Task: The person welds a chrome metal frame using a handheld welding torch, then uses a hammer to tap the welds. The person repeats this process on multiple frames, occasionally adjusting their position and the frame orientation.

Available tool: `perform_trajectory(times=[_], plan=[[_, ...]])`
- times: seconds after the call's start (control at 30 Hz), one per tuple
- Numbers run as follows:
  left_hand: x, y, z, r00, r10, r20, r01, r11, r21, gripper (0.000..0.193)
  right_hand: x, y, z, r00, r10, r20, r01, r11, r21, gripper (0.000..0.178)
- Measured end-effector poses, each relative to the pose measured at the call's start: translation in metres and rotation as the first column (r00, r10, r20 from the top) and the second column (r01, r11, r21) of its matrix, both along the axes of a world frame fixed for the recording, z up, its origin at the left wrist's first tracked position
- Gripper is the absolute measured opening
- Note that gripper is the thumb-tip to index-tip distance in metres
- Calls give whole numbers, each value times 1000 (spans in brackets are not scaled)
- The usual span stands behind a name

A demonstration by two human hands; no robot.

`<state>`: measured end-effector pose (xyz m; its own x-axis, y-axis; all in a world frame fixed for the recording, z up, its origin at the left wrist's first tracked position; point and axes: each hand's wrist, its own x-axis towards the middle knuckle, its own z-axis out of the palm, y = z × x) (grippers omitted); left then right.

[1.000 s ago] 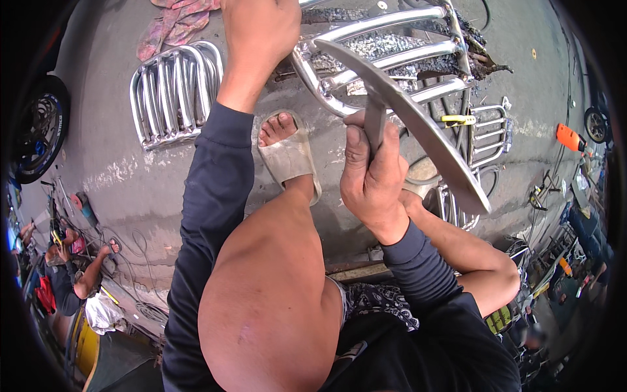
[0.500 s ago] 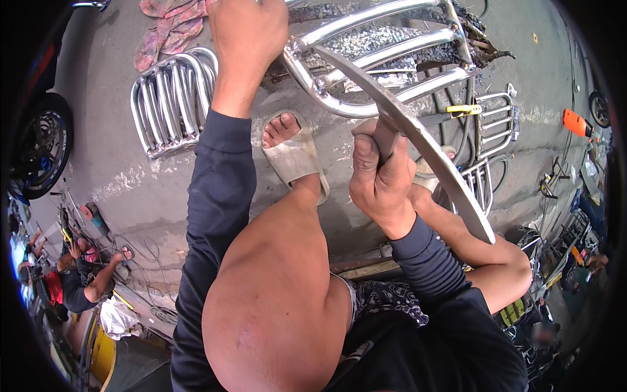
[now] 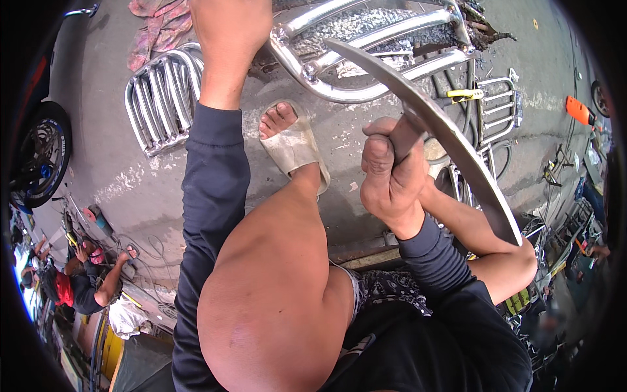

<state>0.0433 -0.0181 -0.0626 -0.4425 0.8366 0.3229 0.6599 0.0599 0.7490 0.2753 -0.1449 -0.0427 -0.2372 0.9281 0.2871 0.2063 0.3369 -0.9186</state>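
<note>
My right hand (image 3: 395, 173) is closed around the handle of a chipping hammer (image 3: 450, 134), thumb along the grip. The hammer's long, curved grey head is raised close to view, one narrow end up by the tubes and the flat end down near my left-out knee. Beyond it, a rack of shiny bent metal tubes (image 3: 385, 85) stands tilted, with welded joints at its corners. At the rack's left corner is my left hand (image 3: 232, 29); its fingers pass out of the top edge, so their grip is hidden.
Bundled shiny tube racks (image 3: 160, 104) lie left of my sandalled foot, below a stained pink rag (image 3: 157, 32). Right are a yellow-marked electrode holder (image 3: 462, 95), cables, another rack (image 3: 496, 111) and an orange object (image 3: 578, 110). A person (image 3: 85, 284) works at far left near a motorcycle wheel (image 3: 49, 150).
The chipping hammer and my right hand have moved slightly right and down. My left hand has shifted up and left, and the tube rack sits a little higher in view.
</note>
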Motion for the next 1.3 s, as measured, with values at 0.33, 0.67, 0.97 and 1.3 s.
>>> perform_trajectory(times=[0.33,0.67,0.97,1.3], plan=[[1,2,-1,999,16,-42,-16,1000,-1,38,26,-18,-13,985,42,164,-45,999,15,19],[0,0,5,1000,11,-14,-11,1000,-8,38,28,-14,-18,968,103,229,-47,970,-237,22],[10,-16,2,946,-17,323,-97,938,333,34,22,-27,2,994,80,75,-67,984,-164,23],[13,-31,-5,988,-48,146,-42,830,557,39,4,-17,17,987,64,146,-33,978,-205,23]])
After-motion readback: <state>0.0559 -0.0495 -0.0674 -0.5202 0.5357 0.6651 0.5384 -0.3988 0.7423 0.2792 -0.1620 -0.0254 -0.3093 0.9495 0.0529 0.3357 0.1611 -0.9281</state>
